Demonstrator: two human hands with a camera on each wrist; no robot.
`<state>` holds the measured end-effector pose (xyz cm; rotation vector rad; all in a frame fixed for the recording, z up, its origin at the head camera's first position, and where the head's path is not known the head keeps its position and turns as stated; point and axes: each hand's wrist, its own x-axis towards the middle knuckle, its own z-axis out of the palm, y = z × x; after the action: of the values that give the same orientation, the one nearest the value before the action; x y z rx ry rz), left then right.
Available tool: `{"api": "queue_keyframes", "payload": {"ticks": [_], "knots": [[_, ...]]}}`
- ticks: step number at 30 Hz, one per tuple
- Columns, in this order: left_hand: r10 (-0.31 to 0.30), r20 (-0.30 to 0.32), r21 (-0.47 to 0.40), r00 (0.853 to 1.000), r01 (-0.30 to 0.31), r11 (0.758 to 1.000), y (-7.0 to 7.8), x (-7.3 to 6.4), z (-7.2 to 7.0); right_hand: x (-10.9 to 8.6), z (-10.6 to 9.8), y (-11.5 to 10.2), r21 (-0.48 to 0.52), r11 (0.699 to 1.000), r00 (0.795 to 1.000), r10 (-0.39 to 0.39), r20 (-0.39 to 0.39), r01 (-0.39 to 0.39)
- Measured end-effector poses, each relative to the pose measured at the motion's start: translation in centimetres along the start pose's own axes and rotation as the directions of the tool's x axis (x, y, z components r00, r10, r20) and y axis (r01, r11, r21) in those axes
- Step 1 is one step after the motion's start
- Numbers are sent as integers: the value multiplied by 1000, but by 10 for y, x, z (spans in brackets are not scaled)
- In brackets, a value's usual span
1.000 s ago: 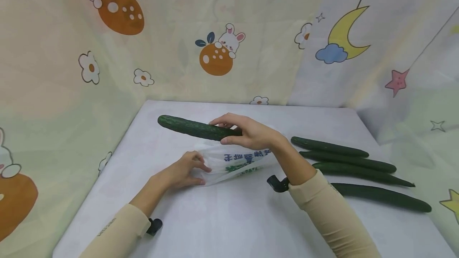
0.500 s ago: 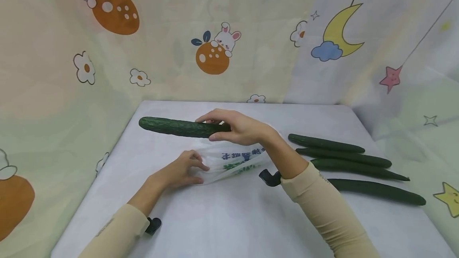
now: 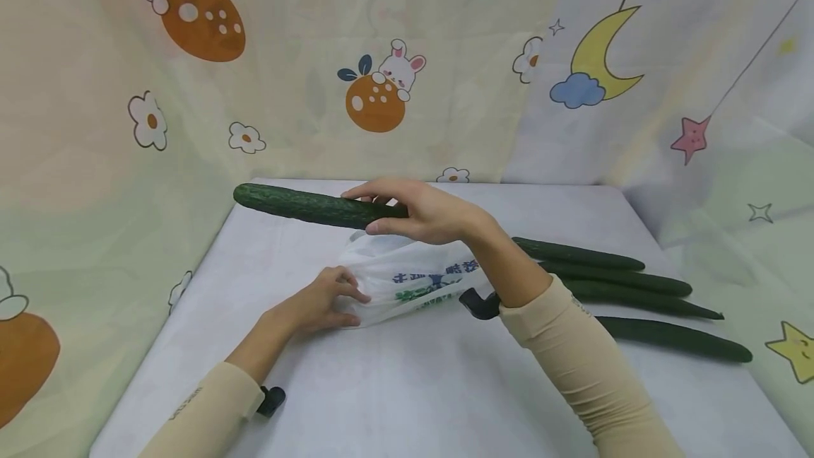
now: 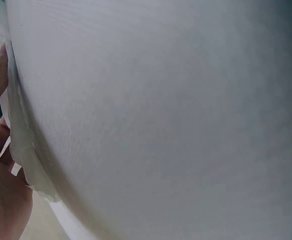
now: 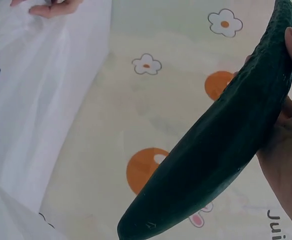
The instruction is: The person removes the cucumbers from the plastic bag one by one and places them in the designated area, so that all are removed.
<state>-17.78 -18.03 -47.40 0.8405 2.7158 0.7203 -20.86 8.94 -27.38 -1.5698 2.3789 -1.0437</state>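
Note:
A dark green cucumber [image 3: 305, 205] is held above the table by my right hand [image 3: 439, 212], its thumb below and its fingers over the top. In the right wrist view the cucumber [image 5: 216, 130] slants across the right side, gripped near its upper end. Under it lies a white plastic bag [image 3: 381, 267] with blue and green print. My left hand [image 3: 318, 302] holds the bag's left edge with bent fingers, thumb apart. Thin film [image 4: 25, 145] runs along these fingers in the left wrist view. The bag's right part is hidden behind my right arm.
Several cucumbers [image 3: 668, 336] lie side by side at the right of the white table [image 3: 445, 387], partly behind my right forearm. A patterned cloth [image 3: 286, 76] hangs behind the table and along both sides.
My right hand has carried the cucumber leftward, then a little upward. More of the bag's raised upper edge shows beneath it. My left hand has stayed at the bag's edge.

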Motion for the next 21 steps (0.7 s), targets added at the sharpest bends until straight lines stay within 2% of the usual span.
{"api": "queue_keyframes", "payload": {"ticks": [9,16,21], "knots": [[6,-1,1,1000,-6,1000,2,1,0,-20,-19,3,-45,999,1000,28,-12,-28],[27,4,-5,1000,-27,1000,3,1,-2,-49,-28,18,-67,987,990,143,-13,-143],[41,-6,3,999,-41,999,1,0,-1,-68,-36,32,-73,979,981,191,-28,-193]]}}
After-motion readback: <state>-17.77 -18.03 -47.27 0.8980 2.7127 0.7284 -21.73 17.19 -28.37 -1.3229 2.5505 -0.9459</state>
